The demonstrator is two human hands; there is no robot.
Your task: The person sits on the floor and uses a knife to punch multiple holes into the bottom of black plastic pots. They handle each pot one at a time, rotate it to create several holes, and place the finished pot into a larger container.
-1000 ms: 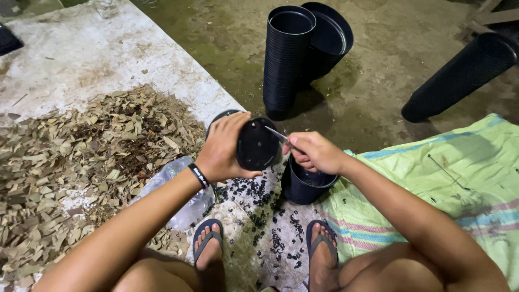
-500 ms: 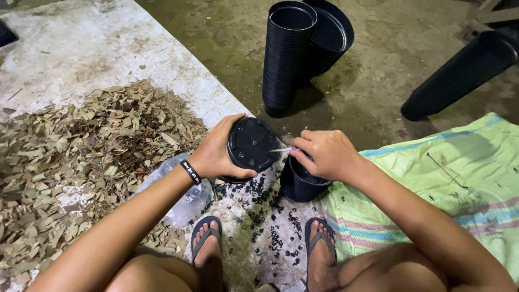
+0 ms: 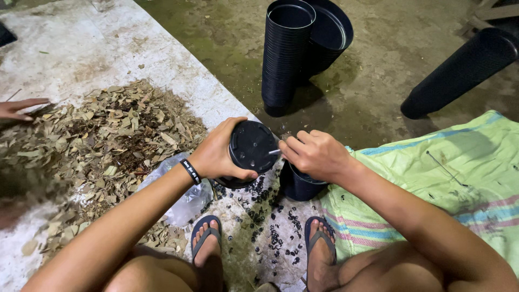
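Observation:
My left hand [image 3: 219, 157] grips a black plastic pot [image 3: 250, 150] turned on its side, its round base facing me. A black band sits on that wrist. My right hand [image 3: 314, 155] pinches a thin metal spike [image 3: 274, 152] whose tip touches the pot's base. Just below my right hand stands another black pot [image 3: 298, 186], upright on the ground. Small black plastic bits [image 3: 270, 221] lie scattered between my two sandalled feet.
A tall stack of black pots [image 3: 285, 54] stands ahead, with two more stacks [image 3: 459, 73] lying beside it. A heap of dry leaf chips [image 3: 102, 146] covers the concrete slab at left, where another person's hand [image 3: 19, 108] reaches in. A striped green mat [image 3: 448, 167] lies at right. A clear plastic bag [image 3: 184, 197] is under my left forearm.
My right hand has brought the spike in from the pot's edge onto its base. The pot has turned slightly in my left hand. Another person's hand has appeared at the far left.

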